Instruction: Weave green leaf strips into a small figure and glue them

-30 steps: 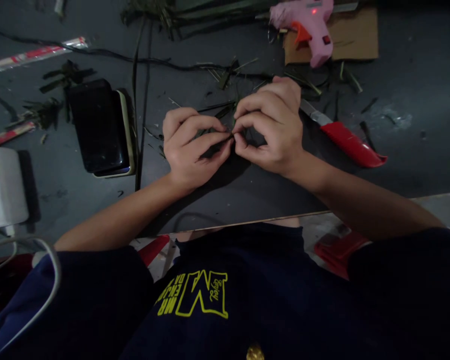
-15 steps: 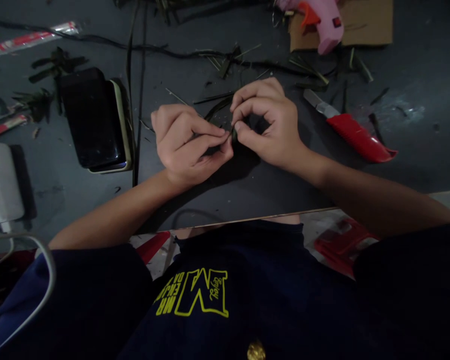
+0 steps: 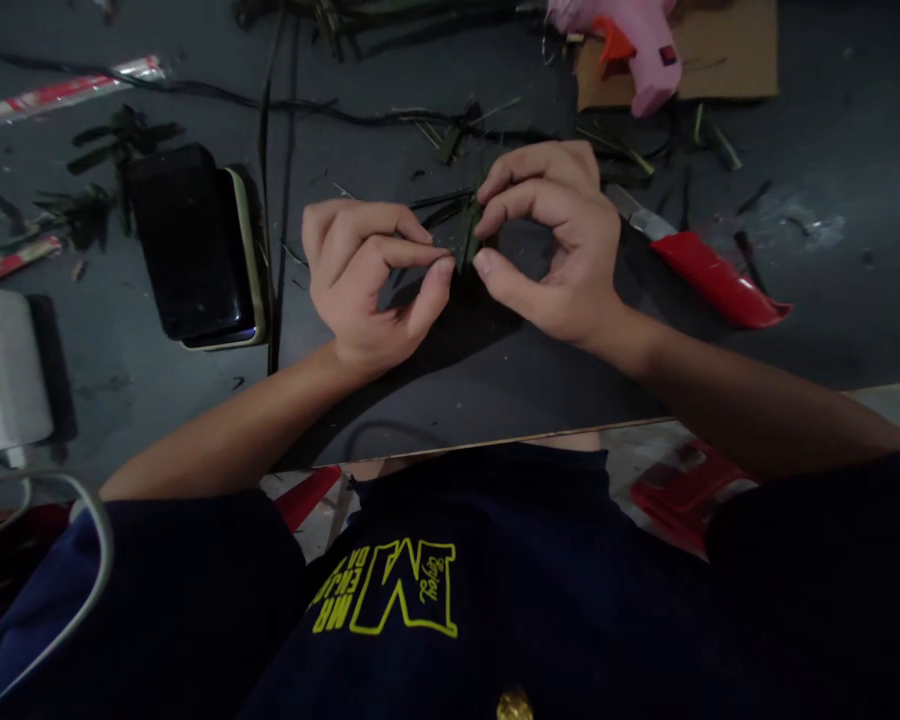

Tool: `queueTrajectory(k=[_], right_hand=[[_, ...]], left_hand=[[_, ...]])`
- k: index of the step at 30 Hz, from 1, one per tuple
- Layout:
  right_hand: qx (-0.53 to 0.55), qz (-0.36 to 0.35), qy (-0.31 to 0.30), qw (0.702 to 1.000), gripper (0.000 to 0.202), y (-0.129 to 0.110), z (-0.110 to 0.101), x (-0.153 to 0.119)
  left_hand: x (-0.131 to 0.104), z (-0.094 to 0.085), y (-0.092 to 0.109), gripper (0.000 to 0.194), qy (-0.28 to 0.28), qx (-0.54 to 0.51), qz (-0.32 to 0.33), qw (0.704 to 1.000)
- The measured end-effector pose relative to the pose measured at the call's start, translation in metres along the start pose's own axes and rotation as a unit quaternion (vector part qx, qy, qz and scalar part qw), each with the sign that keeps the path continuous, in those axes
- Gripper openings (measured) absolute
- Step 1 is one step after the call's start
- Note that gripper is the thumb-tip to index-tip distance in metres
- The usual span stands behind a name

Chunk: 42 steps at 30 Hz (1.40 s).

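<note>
Between my hands stands a thin dark-green leaf strip (image 3: 469,232), narrow and folded-looking, though its lower part is lost in shadow. My left hand (image 3: 379,275) pinches thumb and forefinger together at the strip's left side. On the other side, my right hand (image 3: 551,240) has its thumb and fingertips curled against the strip. Further dark leaf pieces (image 3: 442,214) lie on the table just behind the fingertips.
Two stacked phones (image 3: 187,245) lie left, near a white adapter (image 3: 7,370). A red-handled utility knife (image 3: 720,280) rests right. Behind are a pink glue gun (image 3: 656,60) on cardboard (image 3: 735,50), a black cable (image 3: 375,120) and leaf scraps (image 3: 124,140). The table's edge (image 3: 495,442) runs before me.
My fingertips have moved slightly apart, the right hand shifting right and away. More of the green strip shows between them. The left fingers have opened out a little above the pinch.
</note>
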State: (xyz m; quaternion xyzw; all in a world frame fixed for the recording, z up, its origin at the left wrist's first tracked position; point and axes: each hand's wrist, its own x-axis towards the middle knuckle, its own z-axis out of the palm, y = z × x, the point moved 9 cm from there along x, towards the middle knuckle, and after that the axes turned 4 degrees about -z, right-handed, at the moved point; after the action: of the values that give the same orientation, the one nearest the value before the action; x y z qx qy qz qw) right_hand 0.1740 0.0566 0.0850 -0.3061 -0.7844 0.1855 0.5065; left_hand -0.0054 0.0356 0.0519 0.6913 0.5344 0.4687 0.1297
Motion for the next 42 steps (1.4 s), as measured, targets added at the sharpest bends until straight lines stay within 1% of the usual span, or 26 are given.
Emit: queueTrajectory(k=[2,4,7,10,14,17,21,23,26,28,29,30,33,35,37,39,42], right_hand=[[-0.016,0.011,-0.028,0.999,0.010,-0.002,0.002,-0.001],[-0.016,0.005,-0.034,0.999,0.009,-0.005,0.002,-0.001],[-0.025,-0.001,-0.035,0.999,0.011,-0.006,0.001,-0.002],[-0.047,0.015,-0.042,0.998,0.012,-0.001,0.002,-0.002],[-0.016,0.012,-0.034,0.999,0.014,0.003,0.004,-0.003],[-0.003,0.033,-0.051,0.998,0.017,0.010,0.010,-0.004],[-0.003,0.053,-0.060,0.997,0.017,0.017,0.012,-0.004],[-0.003,0.055,-0.055,0.997,0.016,0.020,0.010,-0.005],[0.022,0.024,-0.021,0.999,0.015,0.016,0.005,-0.004],[0.043,0.002,0.007,0.999,0.014,0.013,0.001,-0.004],[0.045,0.002,0.015,0.999,0.015,0.013,0.000,-0.004],[0.039,0.011,0.017,0.999,0.016,0.015,-0.001,-0.003],[-0.003,0.041,0.017,0.999,0.026,0.022,-0.002,-0.002],[-0.008,0.032,0.036,0.999,0.033,0.023,-0.006,0.000],[-0.001,0.014,0.059,0.998,0.039,0.022,-0.010,0.001],[-0.002,0.008,0.080,0.997,0.040,0.023,-0.013,0.000],[-0.003,0.011,0.108,0.994,0.037,0.028,-0.016,-0.001]], left_hand=[[0.002,0.000,0.006,0.042,0.003,0.008,0.021,1.000],[0.003,-0.001,0.014,0.042,0.008,0.025,0.042,0.999],[0.004,0.001,0.017,0.044,-0.017,0.049,0.029,0.998],[0.005,0.005,0.016,0.044,-0.054,0.039,0.008,0.998],[0.007,0.011,0.018,0.041,-0.080,0.034,0.017,0.996],[0.007,0.013,0.021,0.038,-0.082,0.038,0.030,0.995],[0.006,0.010,0.025,0.033,-0.059,0.040,0.050,0.996],[0.006,0.007,0.026,0.027,-0.043,0.033,0.074,0.996],[0.003,-0.001,0.035,0.011,0.013,0.022,0.165,0.986],[0.001,-0.006,0.040,0.006,0.045,0.019,0.212,0.976],[0.000,-0.006,0.040,0.007,0.051,0.019,0.216,0.975],[0.001,-0.005,0.039,0.008,0.048,0.020,0.205,0.977],[0.003,-0.004,0.032,0.017,0.039,0.018,0.150,0.988],[0.002,-0.004,0.027,0.025,0.031,0.017,0.115,0.993],[0.001,-0.004,0.025,0.029,0.025,0.014,0.099,0.995],[0.000,-0.006,0.028,0.029,0.033,0.009,0.104,0.994],[-0.002,-0.014,0.044,0.020,0.082,0.012,0.159,0.984]])
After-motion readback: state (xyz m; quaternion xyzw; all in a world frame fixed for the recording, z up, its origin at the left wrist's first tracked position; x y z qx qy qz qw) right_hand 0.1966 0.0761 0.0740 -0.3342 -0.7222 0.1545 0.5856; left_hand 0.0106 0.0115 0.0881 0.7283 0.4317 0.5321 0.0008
